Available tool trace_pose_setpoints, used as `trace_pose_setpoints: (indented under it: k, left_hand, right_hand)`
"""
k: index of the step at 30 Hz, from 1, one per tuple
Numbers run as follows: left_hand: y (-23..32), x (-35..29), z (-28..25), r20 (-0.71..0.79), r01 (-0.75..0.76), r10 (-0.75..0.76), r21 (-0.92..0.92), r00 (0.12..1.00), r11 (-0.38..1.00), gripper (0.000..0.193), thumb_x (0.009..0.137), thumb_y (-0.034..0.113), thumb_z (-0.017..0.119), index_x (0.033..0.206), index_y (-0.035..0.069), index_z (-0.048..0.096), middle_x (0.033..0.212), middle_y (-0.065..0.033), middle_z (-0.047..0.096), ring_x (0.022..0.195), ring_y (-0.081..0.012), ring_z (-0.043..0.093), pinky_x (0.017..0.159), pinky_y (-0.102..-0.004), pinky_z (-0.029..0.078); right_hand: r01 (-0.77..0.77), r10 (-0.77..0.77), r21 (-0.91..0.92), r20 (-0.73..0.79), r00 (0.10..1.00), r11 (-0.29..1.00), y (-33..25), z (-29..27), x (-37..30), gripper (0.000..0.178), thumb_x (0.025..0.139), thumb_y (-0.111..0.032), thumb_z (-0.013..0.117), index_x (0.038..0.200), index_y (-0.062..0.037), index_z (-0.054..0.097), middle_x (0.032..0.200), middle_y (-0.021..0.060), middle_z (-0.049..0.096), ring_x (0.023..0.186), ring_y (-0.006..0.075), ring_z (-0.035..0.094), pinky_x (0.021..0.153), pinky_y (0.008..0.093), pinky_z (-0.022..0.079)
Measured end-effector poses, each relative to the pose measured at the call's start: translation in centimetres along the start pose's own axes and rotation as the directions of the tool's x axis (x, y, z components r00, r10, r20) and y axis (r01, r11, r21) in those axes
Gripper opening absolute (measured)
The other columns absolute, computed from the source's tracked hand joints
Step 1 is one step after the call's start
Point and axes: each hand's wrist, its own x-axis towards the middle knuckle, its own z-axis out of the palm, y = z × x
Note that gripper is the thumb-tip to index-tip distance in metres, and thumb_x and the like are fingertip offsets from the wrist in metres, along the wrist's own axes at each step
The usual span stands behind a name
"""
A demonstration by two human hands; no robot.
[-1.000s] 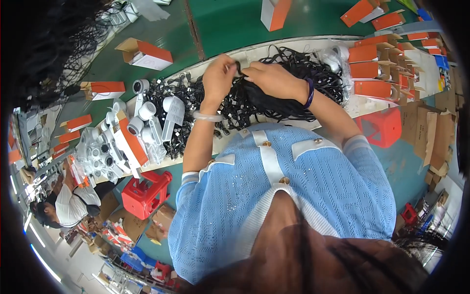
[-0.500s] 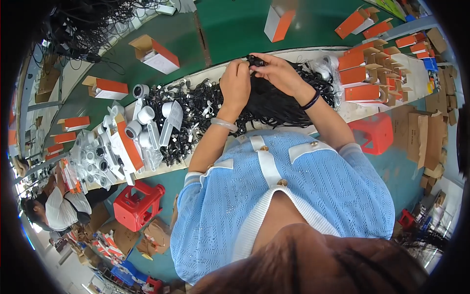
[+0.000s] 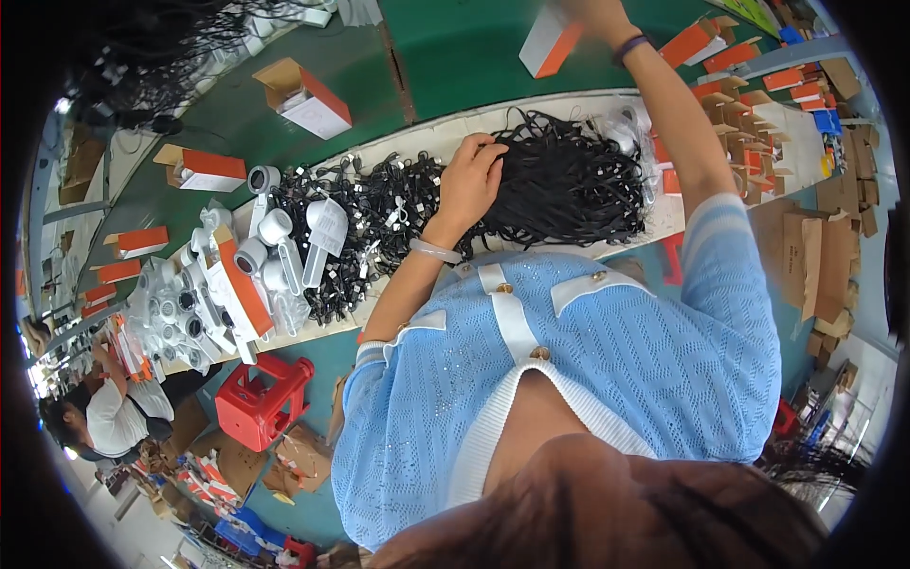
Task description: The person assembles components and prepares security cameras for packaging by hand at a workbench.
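Observation:
My left hand [image 3: 468,185] rests at the left edge of a heap of black straps [image 3: 569,185], its fingers loosely bent and a little apart, with nothing seen in them. Beside it on the left lies a pile of black cables [image 3: 379,204] with small pale plugs. My right arm reaches far forward over the green surface. At the top edge of the view, my right hand [image 3: 599,17] is at the upper end of a white and orange box [image 3: 548,45]. Motion blurs its fingers, and whether they hold anything is hidden.
White handheld devices [image 3: 275,228] with round heads lie left of the cables, many in clear bags. Open orange and white boxes [image 3: 308,102] stand on the green surface [image 3: 445,57]. More boxes [image 3: 749,123] crowd the right end. A red stool [image 3: 261,403] stands on the floor.
My right hand has left the small black bundle both hands held and swung forward to the box. The left hand has opened and stayed near the straps. The bundle is out of sight.

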Motion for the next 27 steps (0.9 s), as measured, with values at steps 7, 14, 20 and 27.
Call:
trace_pose_setpoints:
  k: [7,14,20,27]
  left_hand:
    - [-3.1,-3.2,-2.3,-0.035,0.187,-0.189,-0.054,0.981,0.981,0.014,0.080,0.003,0.059,0.093,0.007,0.064,0.101,-0.0095,0.057,0.076,-0.0255,0.060,0.066,-0.0313,0.049]
    - [-5.9,-1.4,-0.2,-0.009,0.309,-0.309,0.030,0.951,0.950,0.013,0.081,0.007,0.058,0.092,0.007,0.064,0.097,-0.0089,0.059,0.073,-0.0243,0.061,0.066,-0.0336,0.049]
    - [-9.8,0.8,2.5,-0.036,0.268,-0.271,0.311,0.962,0.912,0.011,0.078,0.013,0.062,0.088,0.010,0.065,0.094,-0.0088,0.060,0.081,-0.0270,0.061,0.071,-0.0373,0.049]
    - [-10.0,2.5,2.6,0.094,0.370,-0.399,0.229,0.912,0.900,0.012,0.076,0.015,0.067,0.083,0.006,0.063,0.084,-0.0079,0.063,0.075,-0.0233,0.062,0.068,-0.0327,0.048]
  right_hand:
    - [-0.369,0.370,0.182,0.027,0.929,0.912,-4.4,1.8,2.5,0.018,0.076,-0.014,0.054,0.071,-0.0011,0.066,0.078,0.0208,0.064,0.073,0.0350,0.064,0.066,0.0427,0.052]
    - [-0.327,0.300,0.190,0.156,0.941,0.926,-5.4,4.3,0.6,0.019,0.079,-0.013,0.051,0.078,-0.0027,0.067,0.082,0.0187,0.066,0.079,0.0322,0.065,0.067,0.0415,0.053]
    - [0.119,-0.179,0.302,0.177,0.968,0.946,-7.2,-4.3,-0.4,0.024,0.082,-0.015,0.045,0.087,-0.0078,0.068,0.084,0.0125,0.067,0.080,0.0279,0.066,0.086,0.0487,0.042]
    - [0.000,-0.036,0.349,0.096,0.995,0.937,-5.6,-1.7,-1.5,0.024,0.084,-0.018,0.045,0.088,-0.0094,0.067,0.097,0.0108,0.064,0.098,0.0234,0.058,0.090,0.0439,0.034]
